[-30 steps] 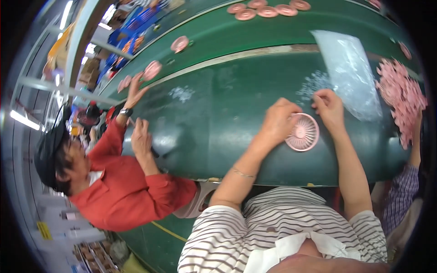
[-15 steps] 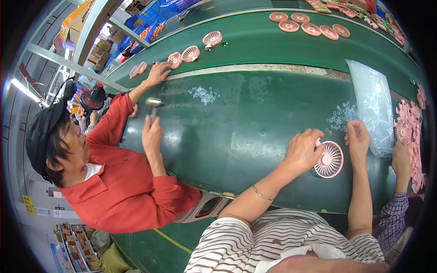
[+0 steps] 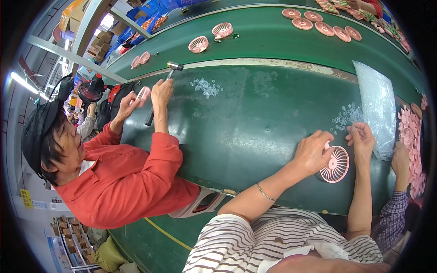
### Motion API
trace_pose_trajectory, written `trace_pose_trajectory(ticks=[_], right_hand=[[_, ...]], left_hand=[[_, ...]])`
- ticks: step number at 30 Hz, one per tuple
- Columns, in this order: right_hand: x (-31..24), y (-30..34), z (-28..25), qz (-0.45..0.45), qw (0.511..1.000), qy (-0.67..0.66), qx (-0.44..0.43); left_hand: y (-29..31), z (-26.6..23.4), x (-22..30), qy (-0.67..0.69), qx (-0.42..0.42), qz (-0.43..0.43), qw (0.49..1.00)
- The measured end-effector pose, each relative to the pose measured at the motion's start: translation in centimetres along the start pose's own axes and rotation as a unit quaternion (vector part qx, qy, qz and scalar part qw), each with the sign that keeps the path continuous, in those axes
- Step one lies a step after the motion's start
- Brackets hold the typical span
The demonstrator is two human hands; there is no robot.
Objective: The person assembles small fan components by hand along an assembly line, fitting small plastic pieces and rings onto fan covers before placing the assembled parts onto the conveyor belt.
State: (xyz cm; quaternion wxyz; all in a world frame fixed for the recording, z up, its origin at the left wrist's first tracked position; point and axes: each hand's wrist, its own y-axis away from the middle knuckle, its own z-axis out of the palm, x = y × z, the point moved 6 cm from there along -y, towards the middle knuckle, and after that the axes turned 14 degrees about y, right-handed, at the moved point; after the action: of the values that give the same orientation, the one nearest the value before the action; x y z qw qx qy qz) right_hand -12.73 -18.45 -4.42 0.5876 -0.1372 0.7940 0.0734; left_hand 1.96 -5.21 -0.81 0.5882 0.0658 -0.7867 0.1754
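Note:
A round pink fan housing [image 3: 335,165] with slatted radial ribs rests on the green work surface, tilted slightly. My left hand [image 3: 313,152] grips it by the stub on its upper left edge. Just right of the housing, my right hand [image 3: 363,139] is raised with thumb and fingertips pinched together; whatever sits between them is too small to make out. Close above that hand lies a scatter of small clear rings [image 3: 346,116]. Beside them is a clear plastic bag [image 3: 377,111], whose lower end lies near my right fingers.
At left, a co-worker in red holds a hammer [image 3: 175,67] and a pink part [image 3: 143,96]. Another pile of clear rings [image 3: 206,88] lies mid-table. Pink housings [image 3: 222,30] and round covers [image 3: 324,29] sit on the belt. Another person's hand [image 3: 400,159] is near pink parts at right.
My hands keep nearly the same pose around the housing. The co-worker has drawn back from the belt with a pink part in one hand, and the hammer is now raised upright.

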Motion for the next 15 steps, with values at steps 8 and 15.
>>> trace_pose_trajectory(ticks=[8,15], right_hand=[[1.4,-0.4,-0.5,-0.019,0.999,0.031,-0.019],[-0.1,0.1,0.0,0.004,1.0,0.0,-0.002]], left_hand=[[0.1,0.2,0.1,-0.002,-0.005,0.014,1.0],[0.2,0.1,0.2,0.003,-0.003,0.012,1.0]])
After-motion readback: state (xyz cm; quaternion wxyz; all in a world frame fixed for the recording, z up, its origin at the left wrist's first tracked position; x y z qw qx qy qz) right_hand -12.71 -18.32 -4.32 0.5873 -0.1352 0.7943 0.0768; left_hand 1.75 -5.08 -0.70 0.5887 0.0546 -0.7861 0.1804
